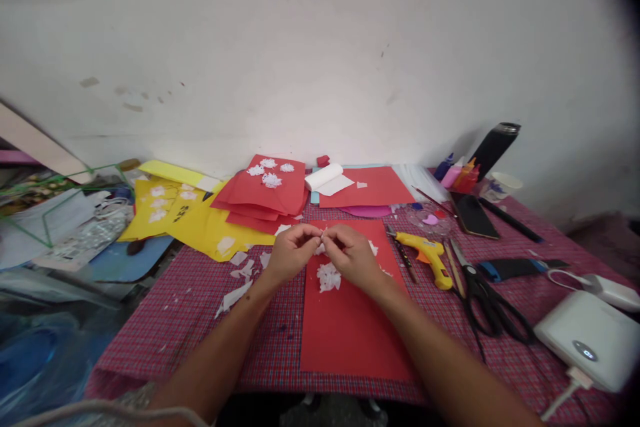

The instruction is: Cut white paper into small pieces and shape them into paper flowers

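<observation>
My left hand [296, 248] and my right hand [351, 255] meet over a red sheet of paper [353, 340]. Both pinch a small piece of white paper [321, 248] between thumb and fingertips, and the fingers cover much of it. Just below them, a white crumpled-paper flower [329, 277] lies on the red sheet. More white paper bits show beyond and beside my right hand, partly hidden by it. Torn white paper scraps [243, 270] are scattered on the checked tablecloth left of my left forearm.
Behind stand red sheets with white flowers [271, 180] and a white paper roll [325, 177]. Yellow sheets [200, 220] lie left. To the right are a yellow glue gun [425, 255], black scissors [493, 307], a phone [474, 215], paint bottles [453, 175], a black flask [497, 150] and a white power bank [590, 337].
</observation>
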Demonstrator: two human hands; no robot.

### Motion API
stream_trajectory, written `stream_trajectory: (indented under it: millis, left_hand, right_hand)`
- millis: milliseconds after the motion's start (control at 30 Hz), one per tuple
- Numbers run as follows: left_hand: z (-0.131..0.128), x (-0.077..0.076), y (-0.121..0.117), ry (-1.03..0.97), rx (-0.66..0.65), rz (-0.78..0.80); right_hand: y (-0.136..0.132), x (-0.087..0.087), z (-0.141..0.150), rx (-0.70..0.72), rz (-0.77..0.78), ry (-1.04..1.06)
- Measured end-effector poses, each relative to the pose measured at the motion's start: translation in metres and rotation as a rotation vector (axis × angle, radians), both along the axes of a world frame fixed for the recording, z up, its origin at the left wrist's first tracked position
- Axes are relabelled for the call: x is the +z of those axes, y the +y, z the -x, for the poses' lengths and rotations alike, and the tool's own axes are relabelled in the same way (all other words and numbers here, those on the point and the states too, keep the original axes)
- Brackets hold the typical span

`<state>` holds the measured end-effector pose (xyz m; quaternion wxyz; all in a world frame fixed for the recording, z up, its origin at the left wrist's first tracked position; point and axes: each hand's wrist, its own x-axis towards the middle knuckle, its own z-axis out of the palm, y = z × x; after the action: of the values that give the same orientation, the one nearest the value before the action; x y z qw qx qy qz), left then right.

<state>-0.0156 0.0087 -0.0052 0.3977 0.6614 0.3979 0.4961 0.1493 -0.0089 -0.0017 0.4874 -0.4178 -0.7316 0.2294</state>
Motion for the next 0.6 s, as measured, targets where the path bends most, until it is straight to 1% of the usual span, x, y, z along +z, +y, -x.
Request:
stream_trajectory:
  millis: [167,333,600]
  left_hand:
    - [0.0015,0.0027,-0.0006,0.024,-0.012,-0.012]
    - [0.0030,0.0025,-0.0001,0.039,-0.011,-0.032]
    - [0.0035,0.0019,0.0000,0.047,-0.004,-0.063]
  right_hand:
    - [0.0005,-0.0003,-0.0010,0.024,-0.036,-0.022]
    - [0.0006,0.0005,-0.0023,0.052,0.007,-0.008]
    - [0.0017,-0.0015,-0.0016,0.048,0.070,0.053]
